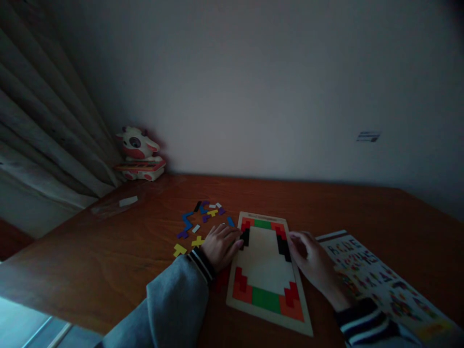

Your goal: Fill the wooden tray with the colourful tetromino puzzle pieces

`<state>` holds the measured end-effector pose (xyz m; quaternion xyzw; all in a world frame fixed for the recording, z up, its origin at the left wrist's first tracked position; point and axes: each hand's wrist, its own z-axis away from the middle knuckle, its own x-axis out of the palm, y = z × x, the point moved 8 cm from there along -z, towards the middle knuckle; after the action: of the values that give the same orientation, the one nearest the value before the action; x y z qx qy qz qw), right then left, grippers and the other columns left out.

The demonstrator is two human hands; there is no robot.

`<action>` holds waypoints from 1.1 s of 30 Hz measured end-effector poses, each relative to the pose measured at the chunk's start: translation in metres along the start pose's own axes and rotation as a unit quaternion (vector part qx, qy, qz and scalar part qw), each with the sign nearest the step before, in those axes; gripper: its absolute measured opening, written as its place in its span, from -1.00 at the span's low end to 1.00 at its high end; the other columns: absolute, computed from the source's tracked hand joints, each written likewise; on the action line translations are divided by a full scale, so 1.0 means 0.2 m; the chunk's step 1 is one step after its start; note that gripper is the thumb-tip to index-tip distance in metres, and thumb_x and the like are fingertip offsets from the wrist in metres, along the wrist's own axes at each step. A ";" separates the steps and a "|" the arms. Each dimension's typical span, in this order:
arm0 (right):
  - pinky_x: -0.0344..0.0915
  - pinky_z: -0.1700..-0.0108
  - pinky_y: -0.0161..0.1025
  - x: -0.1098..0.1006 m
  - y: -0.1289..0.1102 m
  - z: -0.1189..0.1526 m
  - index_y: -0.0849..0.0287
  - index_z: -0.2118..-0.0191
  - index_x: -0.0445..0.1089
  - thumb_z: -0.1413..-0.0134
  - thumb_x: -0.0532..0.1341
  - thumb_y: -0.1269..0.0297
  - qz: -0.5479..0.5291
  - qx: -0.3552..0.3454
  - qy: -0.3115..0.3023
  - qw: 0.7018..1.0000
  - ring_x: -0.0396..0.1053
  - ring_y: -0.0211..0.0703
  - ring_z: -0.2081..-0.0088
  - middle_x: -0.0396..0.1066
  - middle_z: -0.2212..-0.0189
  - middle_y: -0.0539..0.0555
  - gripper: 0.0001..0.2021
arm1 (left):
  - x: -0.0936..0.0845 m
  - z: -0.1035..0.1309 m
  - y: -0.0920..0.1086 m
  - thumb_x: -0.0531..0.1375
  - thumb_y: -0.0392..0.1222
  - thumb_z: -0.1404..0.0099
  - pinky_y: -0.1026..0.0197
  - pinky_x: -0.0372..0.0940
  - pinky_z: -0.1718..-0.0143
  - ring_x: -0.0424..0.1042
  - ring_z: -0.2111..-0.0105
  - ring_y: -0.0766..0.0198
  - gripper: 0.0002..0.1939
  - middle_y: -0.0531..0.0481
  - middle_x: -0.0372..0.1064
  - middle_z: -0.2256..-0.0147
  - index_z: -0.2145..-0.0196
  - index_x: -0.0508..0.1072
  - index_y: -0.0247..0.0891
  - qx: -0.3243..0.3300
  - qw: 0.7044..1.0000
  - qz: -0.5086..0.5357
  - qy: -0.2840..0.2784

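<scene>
A pale puzzle board (270, 326) lies on the table with coloured pieces set along its edges: green at the top and bottom, orange and red at the corners, black at both sides. My left hand (222, 245) rests at the board's left rim, fingers stretched out, its tips by the left black piece (245, 238). On the opposite side, my right hand (310, 258) touches the right rim with curved fingers apart from the thumb, near the right black piece (283, 246). Neither hand visibly holds anything. Bare pale wood shows in the board's middle.
Several loose pieces lie left of the board, among them a yellow piece (179, 250), a blue piece (187, 221) and a white piece (196, 228). A printed sheet (362, 263) lies at the right. A toy cow (139, 154) stands at the back left, beside the curtain (47, 111).
</scene>
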<state>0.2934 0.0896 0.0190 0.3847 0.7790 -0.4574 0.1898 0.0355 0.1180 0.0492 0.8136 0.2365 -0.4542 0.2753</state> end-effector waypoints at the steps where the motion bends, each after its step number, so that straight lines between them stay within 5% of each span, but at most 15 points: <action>1: 0.44 0.15 -0.08 0.00 -0.01 0.01 0.11 0.10 0.39 -0.27 0.09 0.12 0.004 -0.004 -0.004 1.000 0.49 -0.04 0.20 0.48 0.18 0.14 -0.76 | -0.02 0.00 0.00 -0.04 -0.07 -0.48 -0.02 0.33 0.03 0.45 0.10 0.08 -0.62 -0.17 0.50 0.06 0.00 0.49 -0.23 0.006 1.000 -0.004 0.009; 10: 0.43 0.01 -0.01 -0.07 -0.12 0.22 0.06 0.03 0.36 -0.33 0.04 0.15 0.006 0.008 -0.038 0.999 0.46 -0.02 0.06 0.48 0.09 0.14 -0.76 | -0.10 0.16 0.09 0.06 -0.19 -0.41 0.08 0.35 0.22 0.51 0.27 0.15 -0.75 -0.09 0.57 0.26 0.20 0.55 -0.20 0.085 0.995 -0.012 0.049; 19: 0.42 -0.11 0.02 -0.12 -0.27 0.51 0.00 -0.21 0.24 -0.32 0.09 0.20 0.067 0.002 -0.051 0.996 0.41 0.01 -0.11 0.42 -0.11 0.14 -0.63 | -0.05 0.30 0.16 0.08 -0.19 -0.37 -0.10 0.34 0.03 0.51 0.15 0.06 -0.73 -0.08 0.57 0.13 0.08 0.53 -0.14 0.061 0.995 0.029 0.068; 33: 0.42 -0.11 -0.03 -0.10 -0.28 0.58 0.08 -0.20 0.27 -0.32 0.09 0.15 0.083 -0.029 -0.010 0.996 0.40 -0.01 -0.12 0.42 -0.11 0.15 -0.62 | 0.02 0.42 0.23 0.20 0.06 -0.25 -0.25 0.09 -0.20 0.37 -0.11 -0.09 -0.42 -0.21 0.34 -0.18 -0.18 0.34 -0.16 0.021 0.999 0.011 -0.041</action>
<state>0.2562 -0.0343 0.0062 0.4379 0.7551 -0.4210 0.2464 0.0158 0.0294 0.0207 0.8027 0.2064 -0.4885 0.2730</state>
